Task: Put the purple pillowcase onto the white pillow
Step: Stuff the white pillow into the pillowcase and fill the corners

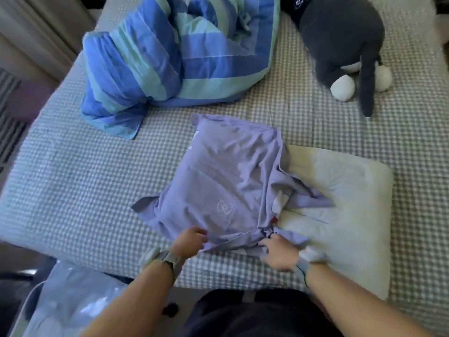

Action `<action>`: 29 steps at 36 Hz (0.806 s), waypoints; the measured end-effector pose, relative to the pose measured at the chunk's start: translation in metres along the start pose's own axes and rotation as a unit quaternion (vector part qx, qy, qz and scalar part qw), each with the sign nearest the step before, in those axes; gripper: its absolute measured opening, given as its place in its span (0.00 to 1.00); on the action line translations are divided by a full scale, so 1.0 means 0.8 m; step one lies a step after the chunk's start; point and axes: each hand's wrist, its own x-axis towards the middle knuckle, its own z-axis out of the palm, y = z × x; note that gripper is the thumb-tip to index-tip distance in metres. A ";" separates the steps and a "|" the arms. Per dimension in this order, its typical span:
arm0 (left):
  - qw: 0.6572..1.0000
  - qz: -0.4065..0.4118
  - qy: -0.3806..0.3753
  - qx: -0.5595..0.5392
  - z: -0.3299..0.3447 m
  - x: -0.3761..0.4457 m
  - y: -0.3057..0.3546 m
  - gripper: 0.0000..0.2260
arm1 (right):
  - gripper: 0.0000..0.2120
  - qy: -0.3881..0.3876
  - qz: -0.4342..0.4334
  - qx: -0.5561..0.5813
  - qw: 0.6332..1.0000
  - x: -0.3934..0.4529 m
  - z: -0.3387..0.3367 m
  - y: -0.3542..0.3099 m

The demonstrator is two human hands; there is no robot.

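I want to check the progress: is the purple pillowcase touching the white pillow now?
Touching. The head view shows the purple pillowcase drawn over the left part of the white pillow, its bunched edge lying directly on the pillow's surface.

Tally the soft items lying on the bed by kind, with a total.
Pillowcase: 1
Pillow: 1
Duvet: 1
Plush toy: 1
Total: 4

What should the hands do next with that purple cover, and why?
Probably pull the purple pillowcase further right along the white pillow. Both the left hand and the right hand grip its bunched near edge, and much of the pillow is bare.
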 end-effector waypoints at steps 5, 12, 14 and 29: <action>0.961 0.126 0.158 0.188 -0.004 0.033 0.021 0.08 | 0.08 0.292 0.060 0.187 0.936 0.010 -0.098 -0.007; 0.927 0.229 0.081 0.285 0.057 0.008 0.062 0.16 | 0.47 0.312 0.227 0.190 0.903 0.040 -0.130 0.109; 0.908 0.253 0.035 0.331 0.077 0.002 0.062 0.22 | 0.44 0.286 0.238 0.200 0.906 0.042 -0.120 0.124; 0.801 0.389 -0.151 0.429 0.210 -0.007 0.047 0.11 | 0.13 0.433 0.289 0.292 0.802 0.009 -0.216 0.324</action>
